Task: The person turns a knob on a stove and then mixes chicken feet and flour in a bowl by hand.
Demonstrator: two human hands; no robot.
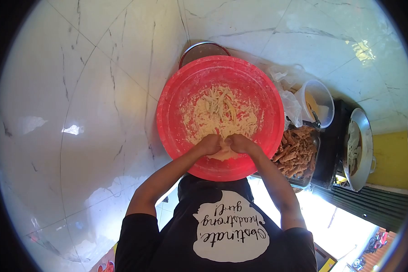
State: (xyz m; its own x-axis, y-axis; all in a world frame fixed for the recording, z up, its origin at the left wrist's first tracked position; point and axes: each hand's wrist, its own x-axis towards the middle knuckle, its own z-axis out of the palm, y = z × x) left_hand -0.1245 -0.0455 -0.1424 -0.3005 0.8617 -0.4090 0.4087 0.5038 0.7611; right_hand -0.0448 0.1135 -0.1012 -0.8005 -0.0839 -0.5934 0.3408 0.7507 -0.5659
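Note:
A large red basin (258,86) sits on the white marble floor in front of me. Inside it lie pale strips coated in flour (220,109), with loose flour spread around them. My left hand (209,144) and my right hand (241,143) are side by side at the near part of the basin, fingers curled and pressed together onto a lump of the floury mixture (222,155). Both hands grip that lump between them.
A tray of brown fried strips (297,152) lies right of the basin. Behind it stand a white plastic tub (319,93) and crumpled plastic bags (288,97). A metal wok (360,149) sits on a stove at far right. A metal bowl rim (199,47) shows behind the basin.

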